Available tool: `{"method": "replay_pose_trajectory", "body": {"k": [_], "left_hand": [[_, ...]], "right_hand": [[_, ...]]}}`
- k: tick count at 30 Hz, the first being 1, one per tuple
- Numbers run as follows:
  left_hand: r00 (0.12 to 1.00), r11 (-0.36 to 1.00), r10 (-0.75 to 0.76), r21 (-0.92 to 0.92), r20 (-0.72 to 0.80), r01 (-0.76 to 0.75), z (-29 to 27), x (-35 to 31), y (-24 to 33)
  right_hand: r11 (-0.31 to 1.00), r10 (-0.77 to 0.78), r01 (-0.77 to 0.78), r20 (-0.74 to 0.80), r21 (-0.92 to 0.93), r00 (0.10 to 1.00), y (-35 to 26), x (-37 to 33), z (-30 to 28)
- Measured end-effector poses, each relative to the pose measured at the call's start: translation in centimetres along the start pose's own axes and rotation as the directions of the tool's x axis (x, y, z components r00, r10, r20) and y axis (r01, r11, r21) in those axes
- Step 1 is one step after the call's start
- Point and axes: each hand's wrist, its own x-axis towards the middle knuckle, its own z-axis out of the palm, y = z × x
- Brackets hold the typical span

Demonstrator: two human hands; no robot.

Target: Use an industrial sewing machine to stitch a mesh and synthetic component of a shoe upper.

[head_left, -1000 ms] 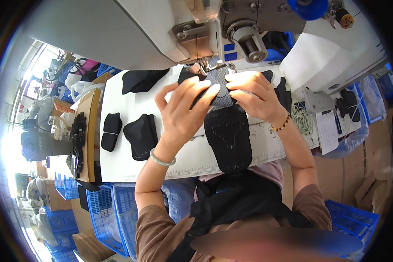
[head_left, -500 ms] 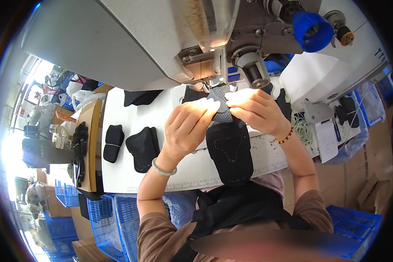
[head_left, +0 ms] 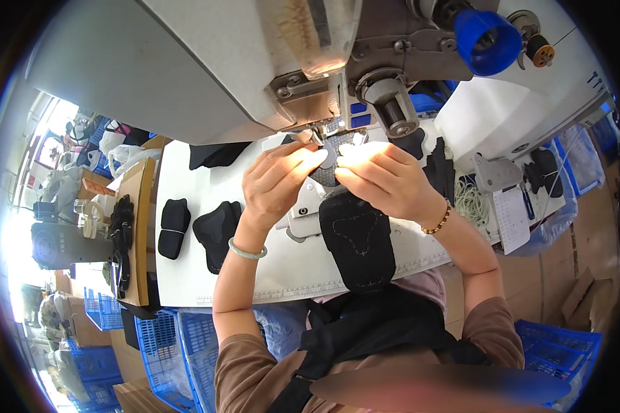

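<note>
Blue crates (head_left: 160, 344) crowd the far left of this bright workshop, and now comes the white table (head_left: 275, 283) with its ruled front edge. First on it, a banded black bundle (head_left: 174, 227); next, a small stack of black pads (head_left: 217, 234), finished or waiting, impossible to say. On to the left hand (head_left: 277, 180), thumb and fingers together, pinching the left side of a grey mesh piece (head_left: 326, 176) with a smooth grey patch (head_left: 330, 157) on it. That piece sits right at the foot of the sewing machine (head_left: 151, 76); glare and knuckles make its seam hard to judge, so it looks mid-work at best. Just below lies a black pad (head_left: 357, 241), pale outline marked, nothing fixed inside it. Right hand (head_left: 391, 180) now, fingertips closed on the grey piece's other side! Farther right, tangled cord (head_left: 467, 199) and a paper sheet (head_left: 512, 219).
</note>
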Motion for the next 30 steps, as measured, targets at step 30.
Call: {"method": "replay_pose_trajectory", "body": {"k": [30], "left_hand": [[0.993, 0.984, -0.115, -0.134, 0.024, 0.117, -0.3, -0.2, -1.3]], "right_hand": [[0.938, 0.32, -0.302, -0.087, 0.171, 0.944, 0.0, 0.0, 1.8]]}}
